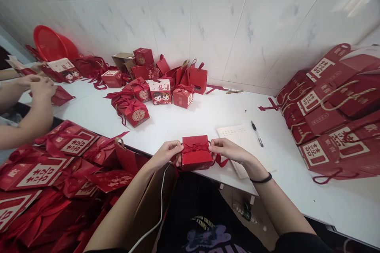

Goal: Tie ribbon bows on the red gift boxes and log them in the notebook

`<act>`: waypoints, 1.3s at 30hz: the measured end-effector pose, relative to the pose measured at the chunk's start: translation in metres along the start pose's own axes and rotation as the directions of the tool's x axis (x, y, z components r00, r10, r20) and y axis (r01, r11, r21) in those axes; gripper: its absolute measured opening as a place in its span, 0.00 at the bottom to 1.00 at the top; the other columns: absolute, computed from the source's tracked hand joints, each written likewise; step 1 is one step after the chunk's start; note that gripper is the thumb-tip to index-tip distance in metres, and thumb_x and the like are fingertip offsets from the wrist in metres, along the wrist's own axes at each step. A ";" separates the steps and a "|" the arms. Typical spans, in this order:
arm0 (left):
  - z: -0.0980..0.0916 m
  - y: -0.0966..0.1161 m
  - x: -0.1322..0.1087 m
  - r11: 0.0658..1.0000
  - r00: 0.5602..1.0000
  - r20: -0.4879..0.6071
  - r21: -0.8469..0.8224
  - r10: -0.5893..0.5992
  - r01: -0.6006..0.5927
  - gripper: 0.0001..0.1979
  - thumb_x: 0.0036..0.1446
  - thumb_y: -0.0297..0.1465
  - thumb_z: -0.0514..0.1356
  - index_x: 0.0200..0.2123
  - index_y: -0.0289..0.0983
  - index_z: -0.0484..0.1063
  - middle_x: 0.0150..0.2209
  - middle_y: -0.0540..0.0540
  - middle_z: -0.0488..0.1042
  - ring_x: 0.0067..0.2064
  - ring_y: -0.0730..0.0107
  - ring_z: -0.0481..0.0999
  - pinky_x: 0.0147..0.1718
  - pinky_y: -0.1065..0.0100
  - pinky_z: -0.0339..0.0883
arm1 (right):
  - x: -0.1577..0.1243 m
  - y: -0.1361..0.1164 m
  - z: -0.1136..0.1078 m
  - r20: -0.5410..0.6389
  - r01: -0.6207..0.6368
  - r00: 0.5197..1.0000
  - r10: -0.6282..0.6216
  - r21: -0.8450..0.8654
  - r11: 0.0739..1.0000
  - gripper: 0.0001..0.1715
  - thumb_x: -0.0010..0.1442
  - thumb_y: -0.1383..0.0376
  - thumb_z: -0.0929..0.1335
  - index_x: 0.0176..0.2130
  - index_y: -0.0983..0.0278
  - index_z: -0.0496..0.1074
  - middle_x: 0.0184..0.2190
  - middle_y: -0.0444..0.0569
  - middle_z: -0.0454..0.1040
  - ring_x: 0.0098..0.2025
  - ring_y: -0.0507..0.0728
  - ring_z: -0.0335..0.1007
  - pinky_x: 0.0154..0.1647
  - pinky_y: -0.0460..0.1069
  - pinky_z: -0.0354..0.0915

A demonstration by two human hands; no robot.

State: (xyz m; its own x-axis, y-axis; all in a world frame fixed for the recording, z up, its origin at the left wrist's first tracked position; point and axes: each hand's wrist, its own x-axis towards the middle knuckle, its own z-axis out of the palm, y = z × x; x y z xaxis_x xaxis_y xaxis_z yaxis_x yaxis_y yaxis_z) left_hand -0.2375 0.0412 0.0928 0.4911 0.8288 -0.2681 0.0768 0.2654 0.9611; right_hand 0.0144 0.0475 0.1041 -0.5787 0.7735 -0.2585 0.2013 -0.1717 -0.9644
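A small red gift box (197,160) is at the table's front edge, close to my body. Across its top runs a dark red ribbon (194,147), with a knot in the middle. My left hand (169,152) pinches the ribbon at the box's left side, its other fingers curled against that side. At the right side, my right hand (228,150) pinches the ribbon between thumb and finger. A loose ribbon end hangs below my right hand. The fingertips under the ribbon are partly hidden.
Finished-looking red boxes (135,112) stand against the wall. Heaped ribboned boxes (44,170) fill the lower left. Red gift bags (329,114) are stacked at right. A notebook (237,134) and pen (257,133) lie nearby. Another person's hands (40,85) and a red basin (53,45) are left.
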 end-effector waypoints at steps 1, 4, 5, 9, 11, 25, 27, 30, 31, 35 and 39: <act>0.000 -0.002 0.001 1.000 1.000 -0.004 -0.010 0.003 -0.003 0.19 0.51 0.45 0.59 0.22 0.36 0.60 0.15 0.52 0.70 0.15 0.80 0.66 0.16 0.78 0.52 | 0.000 0.002 0.000 0.009 0.013 1.000 -0.013 0.021 1.000 0.22 0.54 0.50 0.68 0.26 0.66 0.65 0.23 0.45 0.69 0.26 0.49 0.63 0.26 0.44 0.58; 0.000 -0.007 0.002 0.999 1.000 -0.018 -0.041 0.011 -0.011 0.20 0.50 0.45 0.60 0.22 0.35 0.59 0.15 0.53 0.69 0.13 0.83 0.62 0.14 0.78 0.47 | 0.000 0.006 -0.001 -0.006 0.000 1.000 0.001 0.055 0.999 0.22 0.52 0.50 0.70 0.26 0.66 0.65 0.22 0.44 0.68 0.24 0.48 0.62 0.27 0.45 0.57; 0.001 -0.009 0.003 0.999 1.000 -0.021 -0.052 0.011 -0.012 0.20 0.49 0.46 0.60 0.22 0.36 0.59 0.15 0.53 0.69 0.13 0.83 0.60 0.13 0.78 0.46 | 0.000 0.007 -0.002 -0.021 -0.004 1.000 0.006 0.057 0.998 0.23 0.51 0.50 0.71 0.26 0.66 0.65 0.22 0.44 0.68 0.23 0.48 0.61 0.27 0.45 0.57; 0.000 -0.017 0.005 0.998 0.999 -0.030 -0.061 0.021 -0.023 0.22 0.47 0.49 0.60 0.22 0.36 0.59 0.12 0.54 0.67 0.10 0.84 0.54 0.11 0.78 0.42 | -0.001 0.009 -0.003 -0.076 0.000 0.997 0.002 0.032 0.999 0.24 0.50 0.48 0.71 0.26 0.66 0.65 0.22 0.44 0.68 0.25 0.49 0.62 0.27 0.46 0.56; -0.002 -0.021 0.006 0.998 0.999 -0.025 -0.054 0.034 -0.035 0.23 0.46 0.50 0.60 0.23 0.37 0.58 0.10 0.55 0.65 0.09 0.84 0.51 0.10 0.78 0.39 | -0.001 0.009 -0.003 -0.099 -0.003 0.995 0.005 0.014 1.000 0.24 0.49 0.47 0.71 0.26 0.66 0.66 0.21 0.44 0.68 0.24 0.49 0.62 0.27 0.46 0.56; 0.006 -0.009 -0.002 0.997 0.994 -0.106 -0.077 0.019 -0.028 0.20 0.48 0.46 0.60 0.23 0.37 0.59 0.15 0.53 0.67 0.16 0.76 0.67 0.10 0.78 0.47 | -0.016 -0.021 0.005 -0.114 0.079 0.990 -0.087 -0.068 0.995 0.18 0.54 0.51 0.68 0.29 0.64 0.69 0.24 0.43 0.66 0.25 0.50 0.61 0.25 0.45 0.58; 0.008 -0.005 -0.004 0.998 0.992 -0.128 -0.060 0.018 -0.026 0.19 0.48 0.46 0.60 0.23 0.37 0.60 0.17 0.53 0.66 0.17 0.75 0.68 0.11 0.78 0.48 | -0.016 -0.030 0.014 -0.122 0.173 0.976 -0.180 -0.069 0.983 0.17 0.54 0.52 0.68 0.30 0.64 0.70 0.33 0.48 0.72 0.33 0.52 0.67 0.32 0.47 0.63; 0.010 0.001 -0.006 1.000 0.990 -0.135 0.002 0.031 -0.031 0.18 0.48 0.45 0.59 0.23 0.36 0.60 0.18 0.54 0.66 0.18 0.76 0.67 0.15 0.75 0.54 | -0.010 -0.035 0.027 -0.122 0.258 0.956 -0.266 -0.075 0.963 0.15 0.56 0.53 0.67 0.31 0.63 0.72 0.47 0.52 0.71 0.45 0.57 0.68 0.45 0.52 0.64; 0.010 0.003 -0.007 0.998 0.990 -0.135 0.033 0.049 -0.044 0.18 0.49 0.45 0.58 0.22 0.36 0.61 0.19 0.54 0.66 0.19 0.77 0.66 0.18 0.74 0.57 | -0.007 -0.035 0.031 -0.131 0.280 0.948 -0.289 -0.084 0.956 0.15 0.57 0.54 0.67 0.32 0.63 0.72 0.48 0.52 0.71 0.47 0.58 0.68 0.47 0.53 0.64; 0.007 0.012 -0.012 0.978 0.983 -0.136 0.186 0.126 -0.099 0.16 0.52 0.42 0.56 0.22 0.36 0.62 0.19 0.54 0.63 0.23 0.77 0.63 0.25 0.73 0.57 | 0.006 -0.024 0.042 -0.225 0.348 0.897 -0.381 -0.172 0.922 0.13 0.59 0.56 0.65 0.35 0.63 0.73 0.39 0.50 0.75 0.41 0.57 0.70 0.42 0.51 0.65; 0.005 0.025 -0.020 0.939 0.987 -0.124 0.338 0.106 -0.059 0.16 0.55 0.42 0.54 0.23 0.36 0.63 0.18 0.55 0.59 0.22 0.77 0.58 0.23 0.73 0.53 | 0.017 -0.014 0.051 -0.364 0.357 0.820 -0.442 -0.279 0.891 0.09 0.58 0.59 0.66 0.33 0.62 0.73 0.34 0.48 0.75 0.38 0.56 0.69 0.41 0.51 0.64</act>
State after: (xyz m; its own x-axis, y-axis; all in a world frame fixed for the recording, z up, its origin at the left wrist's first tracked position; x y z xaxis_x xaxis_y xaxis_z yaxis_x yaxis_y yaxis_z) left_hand -0.2408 0.0288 0.1225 0.3849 0.9070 -0.1708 0.3368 0.0342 0.9409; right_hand -0.0380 0.0319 0.1104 -0.2762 0.9319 0.2350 0.1929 0.2933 -0.9364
